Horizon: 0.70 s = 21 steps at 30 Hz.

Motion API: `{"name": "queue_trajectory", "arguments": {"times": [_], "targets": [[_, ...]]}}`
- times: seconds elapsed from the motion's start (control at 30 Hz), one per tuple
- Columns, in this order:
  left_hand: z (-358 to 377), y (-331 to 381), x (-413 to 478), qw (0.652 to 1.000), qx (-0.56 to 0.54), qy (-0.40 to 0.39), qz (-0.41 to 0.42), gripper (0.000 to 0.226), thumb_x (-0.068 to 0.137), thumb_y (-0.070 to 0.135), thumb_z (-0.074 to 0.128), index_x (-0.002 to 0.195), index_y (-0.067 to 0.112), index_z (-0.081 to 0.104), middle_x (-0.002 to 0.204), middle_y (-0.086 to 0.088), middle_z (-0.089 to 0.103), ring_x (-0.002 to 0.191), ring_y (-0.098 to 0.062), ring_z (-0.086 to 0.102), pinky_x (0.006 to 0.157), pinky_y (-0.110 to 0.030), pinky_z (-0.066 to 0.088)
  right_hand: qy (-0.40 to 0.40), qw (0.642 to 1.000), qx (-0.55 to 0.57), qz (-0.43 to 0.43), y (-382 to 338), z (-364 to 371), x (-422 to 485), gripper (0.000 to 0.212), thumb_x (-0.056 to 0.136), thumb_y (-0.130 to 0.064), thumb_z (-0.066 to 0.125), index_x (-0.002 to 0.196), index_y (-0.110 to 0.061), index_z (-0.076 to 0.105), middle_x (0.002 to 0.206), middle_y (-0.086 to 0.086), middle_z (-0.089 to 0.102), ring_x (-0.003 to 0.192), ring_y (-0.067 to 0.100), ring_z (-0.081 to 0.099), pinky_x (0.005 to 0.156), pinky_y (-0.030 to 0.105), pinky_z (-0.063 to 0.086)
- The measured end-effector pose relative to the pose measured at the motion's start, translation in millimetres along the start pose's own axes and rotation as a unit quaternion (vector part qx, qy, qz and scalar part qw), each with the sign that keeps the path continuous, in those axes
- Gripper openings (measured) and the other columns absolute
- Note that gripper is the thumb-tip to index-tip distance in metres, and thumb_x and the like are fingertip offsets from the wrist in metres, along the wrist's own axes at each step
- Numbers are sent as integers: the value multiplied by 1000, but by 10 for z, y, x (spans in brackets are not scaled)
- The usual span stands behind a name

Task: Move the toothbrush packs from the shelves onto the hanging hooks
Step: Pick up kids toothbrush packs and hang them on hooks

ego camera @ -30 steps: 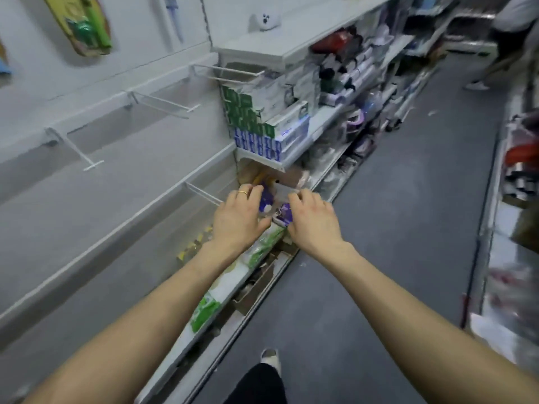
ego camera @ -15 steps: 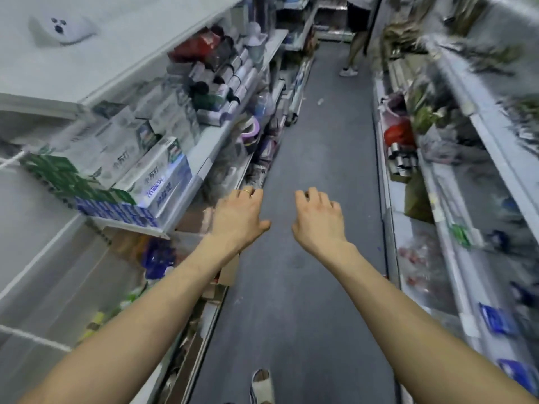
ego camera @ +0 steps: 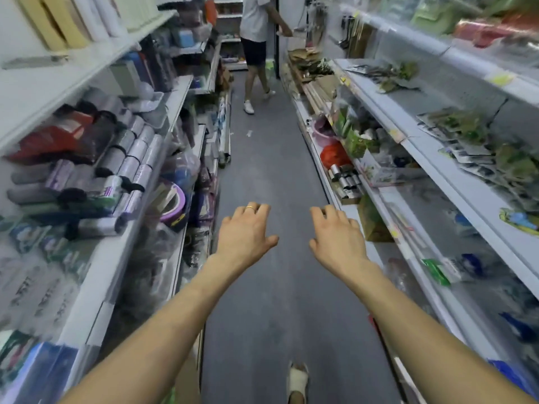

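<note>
Left hand point(ego camera: 245, 231): empty, palm down, fingers loosely spread, ring point(ego camera: 250, 207) on one finger.
Right hand point(ego camera: 335, 237): empty too, palm down, fingers slack and a little curled.
Between the hands: a bare gap, both held out level over the floor point(ego camera: 271, 158) mid-aisle, touching nothing.
Left shelves point(ego camera: 96, 51): nearer the left hand; rolls point(ego camera: 128, 158) and blurred goods.
Right shelves point(ego camera: 423, 153): nearer the right hand; green packets point(ego camera: 434, 271) and plant-like stock.
Toothbrush packs: none to be made out on either side, too blurred to be sure.
Direction from the grip: cannot tell.
Long axis and pointing of a pack: cannot tell, none in sight.
Hooks: none in view.
Nearer hand: undecided until a pack shows.
Far end: another person point(ego camera: 255, 21) standing, well apart.
Next move, as a guess: find the packs first, then reach with the hand on that side.
</note>
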<state>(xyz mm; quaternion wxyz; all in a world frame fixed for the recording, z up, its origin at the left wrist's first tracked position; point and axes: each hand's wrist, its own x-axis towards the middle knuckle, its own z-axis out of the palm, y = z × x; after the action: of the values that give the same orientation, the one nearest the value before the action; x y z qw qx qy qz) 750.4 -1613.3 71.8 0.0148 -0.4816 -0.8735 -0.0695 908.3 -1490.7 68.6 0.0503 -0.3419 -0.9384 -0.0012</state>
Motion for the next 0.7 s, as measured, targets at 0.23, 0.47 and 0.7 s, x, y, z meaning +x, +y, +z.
{"name": "queue_trajectory", "arguments": {"times": [0.23, 0.47, 0.7], "targets": [[-106, -279, 1827, 1000, -12, 3, -4, 67, 87, 54, 68, 143, 24, 47, 141, -2, 53, 128, -30, 52, 95, -45, 50, -5, 1000, 5, 0, 278, -36, 1833, 53, 93, -32, 65, 140, -18, 44, 134, 9, 51, 126, 33, 53, 99, 47, 46], [-36, -761, 3626, 1000, -18, 18, 18, 66, 88, 56, 67, 141, 22, 47, 139, -1, 53, 125, -30, 53, 91, -45, 50, 4, 1000, 2, 6, 259, 74, 3670, 59, 91, -32, 66, 143, -18, 42, 136, 9, 51, 127, 33, 53, 98, 48, 45], [115, -1372, 5614, 996, -11, 9, 86, 68, 86, 58, 68, 141, 23, 47, 138, 0, 52, 123, -30, 54, 88, -44, 49, 13, 996, 8, 87, 285, 297, 5438, 54, 88, -34, 68, 135, -19, 45, 129, 6, 51, 122, 32, 55, 94, 47, 47]]}}
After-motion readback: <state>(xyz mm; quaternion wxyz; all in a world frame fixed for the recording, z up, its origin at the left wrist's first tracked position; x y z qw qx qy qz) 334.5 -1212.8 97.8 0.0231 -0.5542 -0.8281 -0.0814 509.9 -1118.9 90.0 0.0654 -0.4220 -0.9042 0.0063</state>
